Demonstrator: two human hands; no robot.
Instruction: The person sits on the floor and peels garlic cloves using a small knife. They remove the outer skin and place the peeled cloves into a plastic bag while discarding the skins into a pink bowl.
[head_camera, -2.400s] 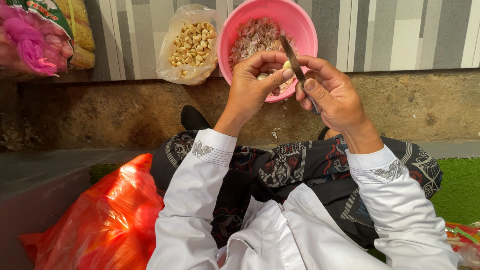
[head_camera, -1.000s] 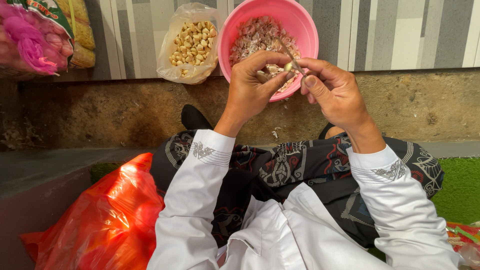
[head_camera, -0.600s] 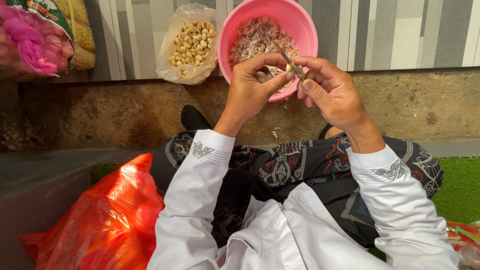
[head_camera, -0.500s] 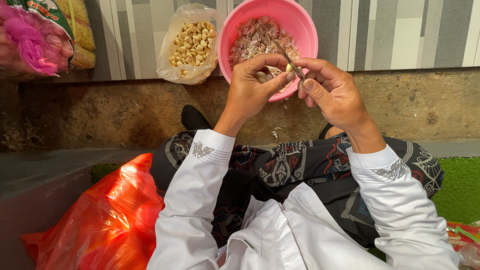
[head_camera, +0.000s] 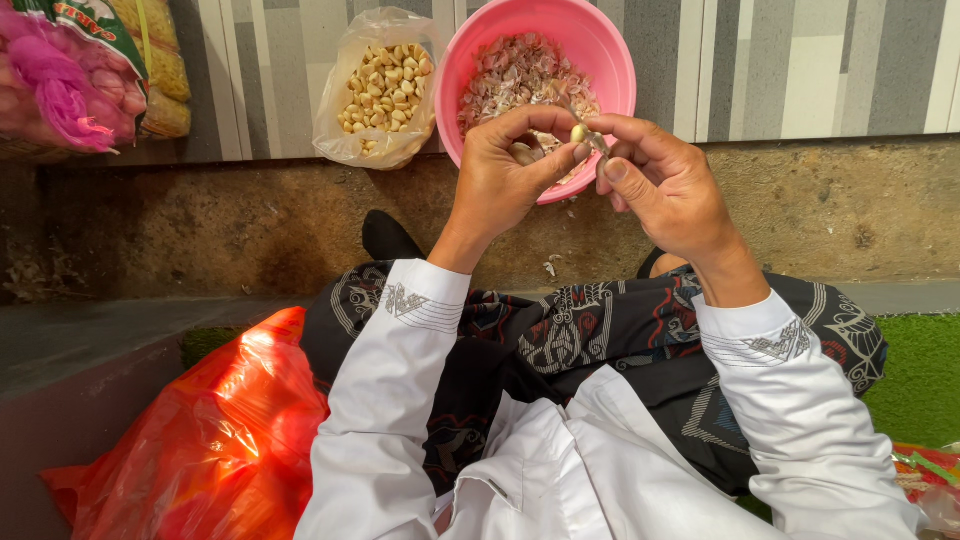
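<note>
A pink bowl (head_camera: 610, 60) full of papery garlic skins is sitting beyond the hands, and beside it is lying a clear bag (head_camera: 340, 100) of peeled cloves. The left hand (head_camera: 505, 170) is pinching a small pale garlic clove (head_camera: 578, 132) above the bowl's near rim. The right hand (head_camera: 665, 185) is closing around a small knife (head_camera: 597, 142), its blade touching the clove. The clove's long axis I cannot tell.

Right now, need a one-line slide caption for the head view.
Two hands, left hand and right hand, pinch a garlic clove over a pink bowl of peels, beside a clear bag of peeled cloves.
</note>
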